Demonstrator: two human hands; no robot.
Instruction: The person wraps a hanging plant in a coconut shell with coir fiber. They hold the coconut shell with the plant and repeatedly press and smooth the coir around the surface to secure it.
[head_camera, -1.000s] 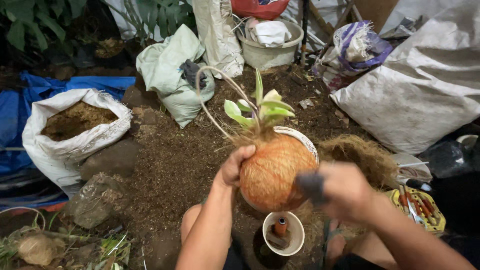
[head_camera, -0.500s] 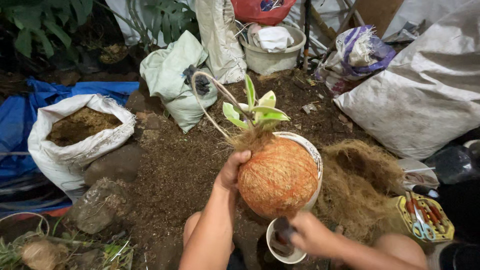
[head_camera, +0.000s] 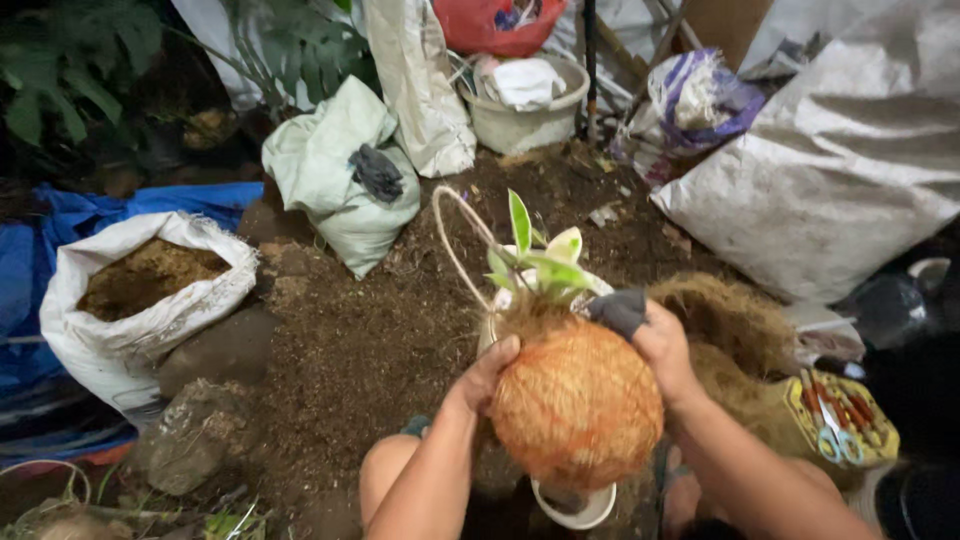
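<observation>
I hold a round ball wrapped in orange-brown coconut fibre (head_camera: 575, 405) over my lap. A small plant with green and cream leaves (head_camera: 535, 262) sticks out of its top. My left hand (head_camera: 487, 372) presses against the ball's left side. At the ball's upper right, my right hand (head_camera: 665, 350) grips a small dark grey object (head_camera: 618, 310). A loop of pale twine (head_camera: 450, 240) arcs up from the ball to the left. Below the ball stands a white cup (head_camera: 570, 505), mostly hidden.
Loose soil covers the ground ahead. A pile of coconut fibre (head_camera: 735, 320) lies at the right, near a yellow tray with scissors (head_camera: 840, 420). An open white sack of soil (head_camera: 140, 290), a green sack (head_camera: 340, 180), a bucket (head_camera: 525, 110) and a large grey sack (head_camera: 850, 170) ring the spot.
My right hand went down to the white cup, then rose to the ball's upper right with the dark object. The left hand stayed on the ball.
</observation>
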